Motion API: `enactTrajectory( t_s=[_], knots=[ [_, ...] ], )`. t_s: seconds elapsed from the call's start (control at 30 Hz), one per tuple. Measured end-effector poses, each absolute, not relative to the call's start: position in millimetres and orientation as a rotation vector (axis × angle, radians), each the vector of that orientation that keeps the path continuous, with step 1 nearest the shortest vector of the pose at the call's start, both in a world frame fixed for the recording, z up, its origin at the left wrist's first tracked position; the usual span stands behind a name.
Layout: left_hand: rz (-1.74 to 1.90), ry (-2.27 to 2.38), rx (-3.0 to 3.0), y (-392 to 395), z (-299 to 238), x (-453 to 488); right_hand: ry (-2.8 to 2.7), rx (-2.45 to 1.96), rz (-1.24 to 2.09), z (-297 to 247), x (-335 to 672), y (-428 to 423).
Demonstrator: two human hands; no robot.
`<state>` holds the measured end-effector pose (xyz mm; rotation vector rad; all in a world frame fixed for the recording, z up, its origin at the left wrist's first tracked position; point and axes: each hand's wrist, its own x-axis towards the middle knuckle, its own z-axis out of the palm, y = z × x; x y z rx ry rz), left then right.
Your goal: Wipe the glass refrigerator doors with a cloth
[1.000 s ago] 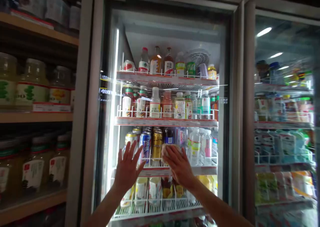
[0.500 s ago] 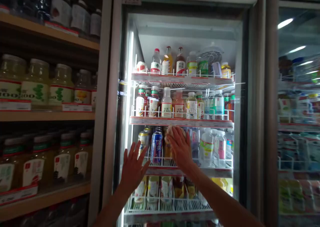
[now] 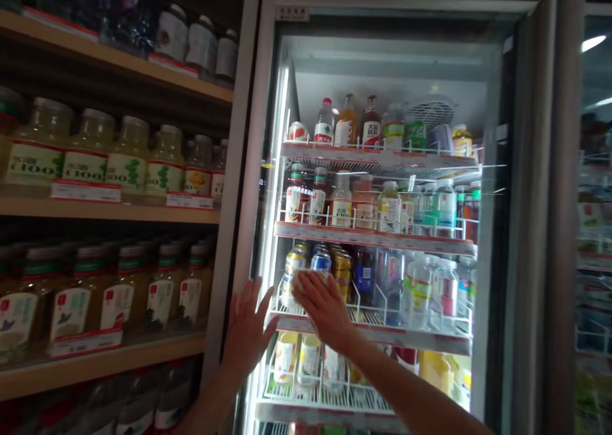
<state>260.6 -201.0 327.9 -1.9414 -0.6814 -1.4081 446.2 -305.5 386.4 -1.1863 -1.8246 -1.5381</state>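
My right hand (image 3: 326, 304) lies against the glass door (image 3: 382, 55) of a lit drinks cooler, pressing a pale, crumpled cloth (image 3: 300, 278) under its fingers. Most of the cloth is hidden by the hand. Behind the glass there stand a blue can (image 3: 321, 263) and gold cans (image 3: 343, 272). My left hand (image 3: 248, 323) is raised with its fingers spread, holding nothing, close to the left side of the door frame (image 3: 248, 186). Whether its palm touches the door I cannot tell.
Wooden shelves (image 3: 109, 212) with rows of bottled drinks stand on the left. Inside the cooler, wire shelves (image 3: 377, 234) carry bottles and cans. A vertical metal post (image 3: 559, 231) separates this door from another glass-fronted cooler (image 3: 595, 199) on the right.
My right hand with the cloth has moved down and left across the glass, from before the gold cans to before the blue can. The camera view has swung left.
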Motion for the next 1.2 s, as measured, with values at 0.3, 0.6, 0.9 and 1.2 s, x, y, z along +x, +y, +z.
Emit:
enactTrajectory(
  t_s=[0.3, 0.6, 0.9, 1.2],
  knots=[
    [-1.453, -0.747, -1.876, -199, 334, 241, -1.728, -1.198, -1.484, 415, 409, -275],
    [-1.568, -0.801, -1.820, -191, 345, 206, -1.880, -1.117, -1.435, 416, 387, -251],
    [-1.591, -0.816, -1.861, -196, 347, 198, -2.195, -1.046, -1.402, 360, 404, -282],
    [-1.605, -0.695, -1.928, -203, 354, 238, -1.869, -1.217, -1.475, 389, 446, -305]
  ],
)
